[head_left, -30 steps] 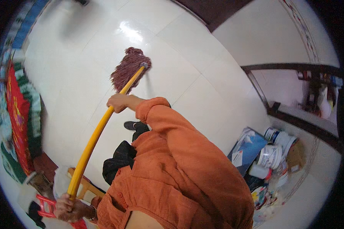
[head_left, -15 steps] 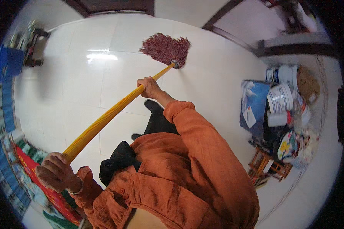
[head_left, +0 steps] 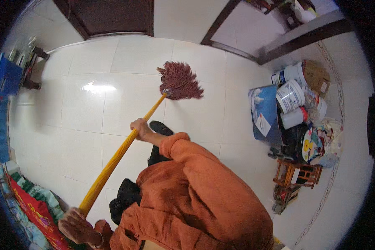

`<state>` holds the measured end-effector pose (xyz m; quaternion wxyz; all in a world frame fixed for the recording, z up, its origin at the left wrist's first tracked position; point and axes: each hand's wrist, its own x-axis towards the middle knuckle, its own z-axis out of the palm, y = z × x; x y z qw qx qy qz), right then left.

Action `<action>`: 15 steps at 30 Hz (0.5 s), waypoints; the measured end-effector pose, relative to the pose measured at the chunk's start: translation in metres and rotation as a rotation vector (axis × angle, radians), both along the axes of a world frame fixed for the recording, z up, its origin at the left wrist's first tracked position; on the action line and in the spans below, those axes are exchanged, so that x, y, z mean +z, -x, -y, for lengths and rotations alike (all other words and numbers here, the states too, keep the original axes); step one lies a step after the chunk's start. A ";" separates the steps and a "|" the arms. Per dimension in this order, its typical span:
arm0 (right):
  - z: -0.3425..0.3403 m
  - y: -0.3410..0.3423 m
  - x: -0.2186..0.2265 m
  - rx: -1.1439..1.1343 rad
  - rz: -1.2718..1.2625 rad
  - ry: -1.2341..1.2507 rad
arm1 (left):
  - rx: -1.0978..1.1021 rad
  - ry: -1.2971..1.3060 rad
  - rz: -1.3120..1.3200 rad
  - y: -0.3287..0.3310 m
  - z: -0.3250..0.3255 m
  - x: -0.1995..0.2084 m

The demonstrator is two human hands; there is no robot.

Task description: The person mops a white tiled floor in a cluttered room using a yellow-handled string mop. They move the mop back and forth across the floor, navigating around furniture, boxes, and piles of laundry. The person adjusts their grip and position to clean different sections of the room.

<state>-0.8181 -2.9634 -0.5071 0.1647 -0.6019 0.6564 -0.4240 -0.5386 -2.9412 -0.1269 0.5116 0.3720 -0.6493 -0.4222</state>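
Note:
A mop with a dark red string head (head_left: 179, 81) and a long yellow handle (head_left: 118, 156) rests on the white tiled floor (head_left: 91, 121) ahead of me. My right hand (head_left: 141, 129), coming out of an orange sleeve, grips the handle about midway. Low at the left, my left hand (head_left: 77, 227), with a bangle at the wrist, grips the handle's upper end. A black shoe (head_left: 160, 127) shows just behind my right hand.
White plastic tubs (head_left: 289, 96), a blue bag (head_left: 264, 112) and colourful bundles are piled at the right, with a small wooden stool (head_left: 298, 173) below them. A dark door (head_left: 108, 16) stands ahead. A blue box (head_left: 4, 77) and red-green cloth (head_left: 33, 208) line the left.
The view has swung round and the mop head has swept across the floor, now lying further right. Both hands have kept their grip on the handle.

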 end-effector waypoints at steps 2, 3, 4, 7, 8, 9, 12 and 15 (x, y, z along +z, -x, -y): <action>-0.002 -0.046 0.011 0.043 0.037 0.086 | -0.353 -0.009 -0.167 -0.073 -0.024 -0.007; -0.001 -0.067 0.014 0.096 0.035 0.068 | -0.314 0.014 -0.173 -0.092 -0.041 -0.009; -0.003 -0.092 0.005 0.154 0.066 0.079 | -0.292 0.029 -0.175 -0.118 -0.059 -0.010; -0.004 -0.165 0.006 0.295 0.150 0.077 | 0.586 0.208 0.236 -0.146 -0.116 -0.023; -0.009 -0.186 0.018 0.336 0.143 0.133 | 0.681 0.197 0.257 -0.141 -0.124 -0.020; -0.009 -0.215 0.008 0.431 0.116 0.027 | 0.723 0.186 0.291 -0.141 -0.131 -0.020; -0.027 -0.260 0.023 0.754 0.132 -0.176 | 0.802 0.168 0.354 -0.138 -0.146 -0.020; -0.034 -0.272 0.046 1.115 0.022 -0.221 | 0.878 0.146 0.429 -0.126 -0.160 -0.018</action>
